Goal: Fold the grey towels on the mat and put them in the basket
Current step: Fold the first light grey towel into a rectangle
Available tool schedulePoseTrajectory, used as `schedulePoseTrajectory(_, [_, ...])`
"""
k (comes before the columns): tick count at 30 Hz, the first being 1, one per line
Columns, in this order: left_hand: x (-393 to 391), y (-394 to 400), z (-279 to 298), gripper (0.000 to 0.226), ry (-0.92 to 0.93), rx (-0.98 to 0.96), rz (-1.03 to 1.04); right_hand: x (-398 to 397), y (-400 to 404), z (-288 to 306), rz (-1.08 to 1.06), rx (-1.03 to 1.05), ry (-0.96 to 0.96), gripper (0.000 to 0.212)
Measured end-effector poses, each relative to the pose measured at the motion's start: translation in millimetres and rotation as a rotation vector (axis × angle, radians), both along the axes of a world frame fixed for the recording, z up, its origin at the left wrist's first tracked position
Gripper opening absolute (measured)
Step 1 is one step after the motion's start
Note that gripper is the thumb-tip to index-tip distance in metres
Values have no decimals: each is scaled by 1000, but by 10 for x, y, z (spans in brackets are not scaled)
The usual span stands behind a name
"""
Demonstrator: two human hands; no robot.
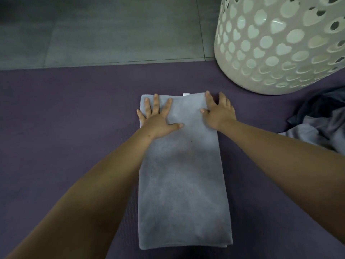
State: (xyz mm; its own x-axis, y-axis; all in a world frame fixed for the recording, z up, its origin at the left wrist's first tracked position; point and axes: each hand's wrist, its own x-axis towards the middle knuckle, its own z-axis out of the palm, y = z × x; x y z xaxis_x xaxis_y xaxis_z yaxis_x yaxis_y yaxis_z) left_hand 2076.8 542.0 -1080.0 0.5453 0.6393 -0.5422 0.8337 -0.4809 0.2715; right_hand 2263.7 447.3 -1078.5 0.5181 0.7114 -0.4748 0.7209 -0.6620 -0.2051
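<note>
The grey towel (183, 174) lies folded into a long strip on the purple mat (65, 128). Her left hand (158, 118) presses flat with fingers spread; the right hand (218, 113) curls over the far right edge. The white basket (280, 43) stands near, with loose towels (321, 124) beside it.

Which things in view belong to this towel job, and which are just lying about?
Job:
- grey towel, folded long on the purple mat
- left hand flat on it
- right hand at its far right edge
- white basket
- crumpled heap of cloth, partly grey, probably more towels

Lying about:
- tiled floor
</note>
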Motion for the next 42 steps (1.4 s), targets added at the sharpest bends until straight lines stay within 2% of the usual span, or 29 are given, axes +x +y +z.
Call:
schedulePoseTrajectory(2, [-163,-161,-44,76,-140,194,-44,-55,-63,38,-26,64,-117,70])
schedulePoseTrajectory(3, [-259,-299,-69,67,-218,297,-65,-140,-146,50,54,159,-193,69])
schedulePoseTrajectory(5, [-463,-693,-148,64,-326,419,-129,-403,-442,34,313,385,-242,63])
schedulePoseTrajectory(7, [-683,-1165,-268,66,-300,430,-199,-705,-889,-66,514,487,-186,61])
schedulePoseTrajectory(9, [-912,-1516,-355,69,-250,403,-229,-886,-1304,-206,626,418,-156,63])
schedulePoseTrajectory(12, [-1169,-1681,-418,68,-261,381,-212,-880,-1580,-323,678,285,-159,68])
schedulePoseTrajectory(18, [-1283,-1707,-299,69,-174,314,-58,-983,-1615,-205,548,154,-136,73])
schedulePoseTrajectory(22, [-1546,-2011,-294,70,-168,273,-197,-1063,-2043,-173,725,184,-82,81])
schedulePoseTrajectory(25, [-1680,-2071,-294,69,-118,236,-231,-1110,-2281,-158,631,91,-71,92])
schedulePoseTrajectory(28, [-1676,-2097,-217,70,-138,205,-124,-1169,-2332,-40,410,61,0,96])
schedulePoseTrajectory(30, [-1685,-2156,-94,72,-193,138,102,-1188,-2372,37,186,172,137,90])
schedulePoseTrajectory(32, [-1705,-2201,48,71,-272,34,378,-1209,-2435,79,-20,179,383,87])
schedulePoseTrajectory(34, [-1743,-2208,138,66,-327,-63,570,-1235,-2478,81,-77,183,433,85])
schedulePoseTrajectory(38, [-1894,-2202,160,59,-363,-219,557,-1286,-2501,55,-75,139,430,86])
schedulePoseTrajectory(42, [-1957,-2206,204,45,-354,-236,508,-1251,-2455,148,-85,143,533,79])
